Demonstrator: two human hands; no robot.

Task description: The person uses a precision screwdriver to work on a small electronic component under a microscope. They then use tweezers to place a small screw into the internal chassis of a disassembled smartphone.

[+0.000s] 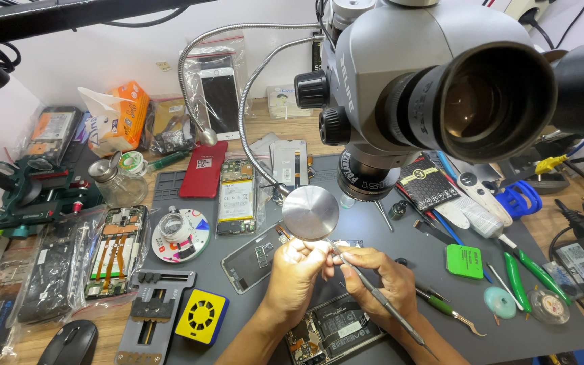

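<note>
Both hands meet just below the round silver disc (310,212), which serves here as the landmark on the dark grey work mat (386,236) covering the table. The left hand (297,272) is curled, its fingertips pinching something small right under the disc; what it grips is too small to tell. The right hand (380,280) is closed around a slim metal tool (373,290) held like a pen, its tip pointing up toward the left fingertips and its handle running down and away from the disc. Directly below the disc, under the wrists, lies an opened phone (332,334) with its battery showing. Left of the disc sits another opened phone with a yellowish battery (236,197), and further left a round white parts dish (181,234). Below and left of the disc, a yellow and blue square fan unit (202,316) rests on the mat's corner. Above and right of the disc looms the grey microscope head (434,74) with its big black eyepiece. Well to the right of the disc lie a green square pad (464,261) and green-handled tools (532,270). A red phone cover (203,169) lies up and left of the disc.
</note>
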